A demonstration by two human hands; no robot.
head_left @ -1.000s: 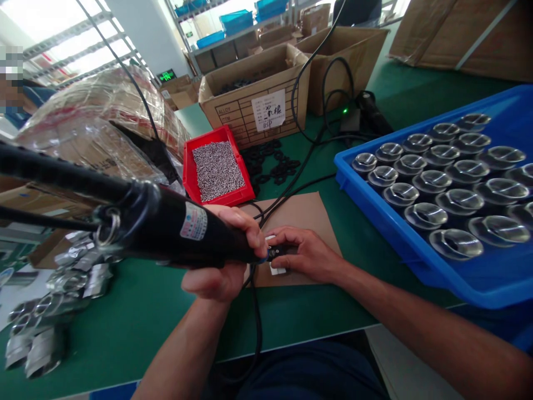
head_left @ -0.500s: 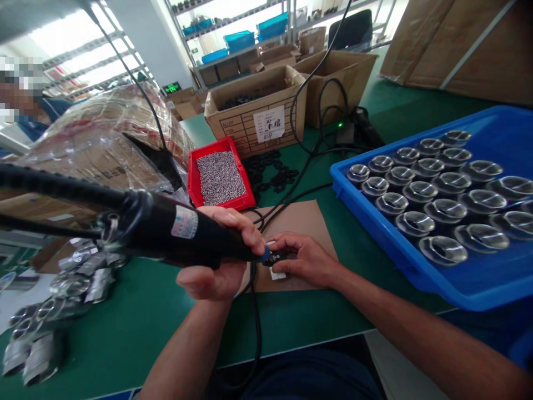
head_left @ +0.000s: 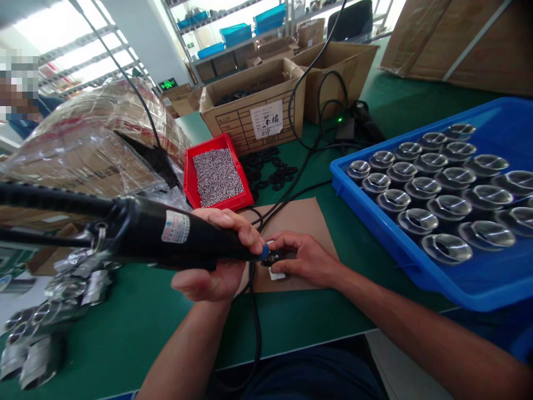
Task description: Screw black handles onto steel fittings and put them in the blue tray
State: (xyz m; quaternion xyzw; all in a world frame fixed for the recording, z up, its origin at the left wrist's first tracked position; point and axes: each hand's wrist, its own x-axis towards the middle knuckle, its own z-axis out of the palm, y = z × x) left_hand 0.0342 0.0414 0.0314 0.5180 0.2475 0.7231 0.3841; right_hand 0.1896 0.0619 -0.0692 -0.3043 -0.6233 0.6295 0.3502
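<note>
Little has moved since the earlier frame: your view has shifted slightly, the driver sits a touch lower, and both hands stay where they were on the card.

Your left hand (head_left: 220, 250) is wrapped tight around the black driver (head_left: 166, 236), fingers closed over the top of the barrel and thumb curled beneath. The driver lies nearly level, its cord end running off to the left and its blue-ringed nose (head_left: 265, 253) pointing right, touching a small black part (head_left: 275, 258).

Your right hand (head_left: 303, 258) lies on the card (head_left: 303, 222), its fingertips pressed together on that part, pinning it against a small white piece (head_left: 277, 273) under it. The part sits near the card's front left, just below where the 2 hands meet.

A black cable (head_left: 255, 328) runs from under your left hand down off the table edge; more cables cross the card's far corner toward the back.

Behind the card stands a red bin (head_left: 189, 166) full of small grey screws, with loose black rings (head_left: 270, 169) on the green mat (head_left: 125, 333) beside it. An open carton (head_left: 233, 119) with a white label stands further back. On your right, a blue tray (head_left: 375, 233) holds rows of shiny round cups. At the far left lies a heap of silver metal pieces (head_left: 37, 328), and behind it a plastic-wrapped bundle (head_left: 95, 139).
</note>
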